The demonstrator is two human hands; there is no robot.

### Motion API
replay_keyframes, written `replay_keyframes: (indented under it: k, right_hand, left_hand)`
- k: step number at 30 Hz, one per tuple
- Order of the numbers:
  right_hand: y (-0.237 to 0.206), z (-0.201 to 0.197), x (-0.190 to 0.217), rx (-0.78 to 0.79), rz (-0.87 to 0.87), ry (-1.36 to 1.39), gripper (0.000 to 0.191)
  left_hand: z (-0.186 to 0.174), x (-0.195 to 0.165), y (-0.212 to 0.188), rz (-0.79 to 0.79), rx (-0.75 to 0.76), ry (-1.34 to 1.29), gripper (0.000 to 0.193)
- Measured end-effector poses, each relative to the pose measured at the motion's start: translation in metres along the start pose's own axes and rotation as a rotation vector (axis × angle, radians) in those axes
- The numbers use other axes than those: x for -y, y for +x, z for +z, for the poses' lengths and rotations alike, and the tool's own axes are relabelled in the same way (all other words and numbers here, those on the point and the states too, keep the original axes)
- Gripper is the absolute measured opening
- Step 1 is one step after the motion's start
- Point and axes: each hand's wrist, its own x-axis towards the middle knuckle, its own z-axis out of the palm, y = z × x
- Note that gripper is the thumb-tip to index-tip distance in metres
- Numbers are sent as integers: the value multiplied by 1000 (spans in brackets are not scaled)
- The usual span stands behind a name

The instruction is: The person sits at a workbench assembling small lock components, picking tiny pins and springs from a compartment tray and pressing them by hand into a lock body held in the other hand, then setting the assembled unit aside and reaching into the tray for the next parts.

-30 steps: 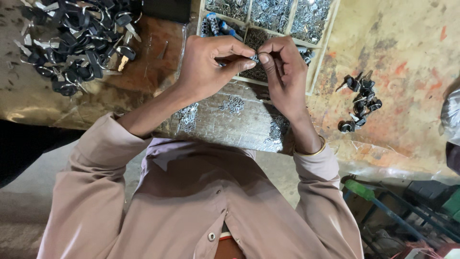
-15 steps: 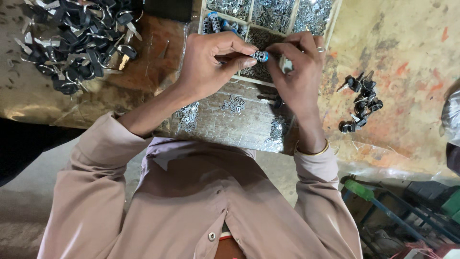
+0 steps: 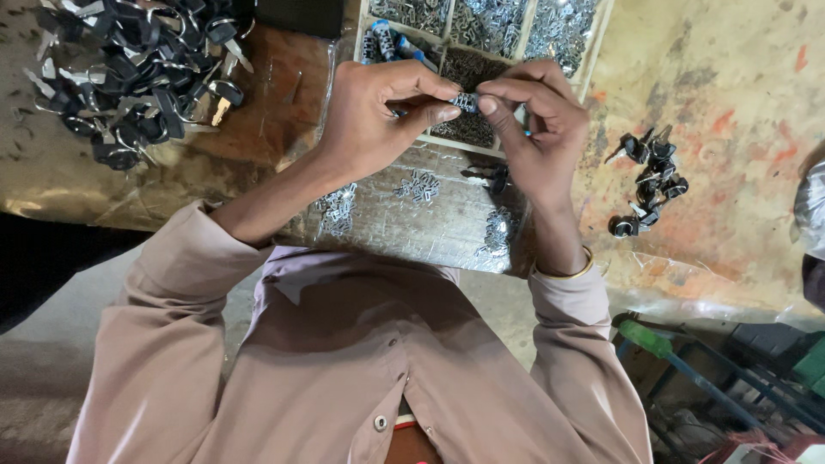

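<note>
My left hand (image 3: 378,116) and my right hand (image 3: 537,129) meet over the table, and both pinch a small silvery cylinder part (image 3: 465,102) between thumbs and fingertips. The part is held just above a compartmented wooden tray (image 3: 507,153) of small metal pieces. Beneath my hands, loose little metal bits (image 3: 419,186) lie in small heaps on a shiny sheet. A dark small part (image 3: 494,178) lies just below my right hand.
A large pile of black-headed keys (image 3: 129,73) lies at the left. A smaller cluster of black keyed parts (image 3: 649,185) sits at the right on the stained orange tabletop (image 3: 730,129). Green and blue tools (image 3: 670,357) lie on the floor at lower right.
My hands have stayed together over the tray. The small part has turned between my fingertips, and my right fingers have shifted their pinch on it.
</note>
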Motion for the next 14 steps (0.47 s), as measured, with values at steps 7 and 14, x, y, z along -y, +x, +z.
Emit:
replay_keyframes:
  k: [7,14]
  right_hand:
    - [-3,6,-4,-37,109,-30,15]
    - [-4,8,-4,-10,-113,-261,16]
  left_hand:
    - [-1,2,0,16,-11,-26,17]
    - [0,8,-2,57,-19,-20,16]
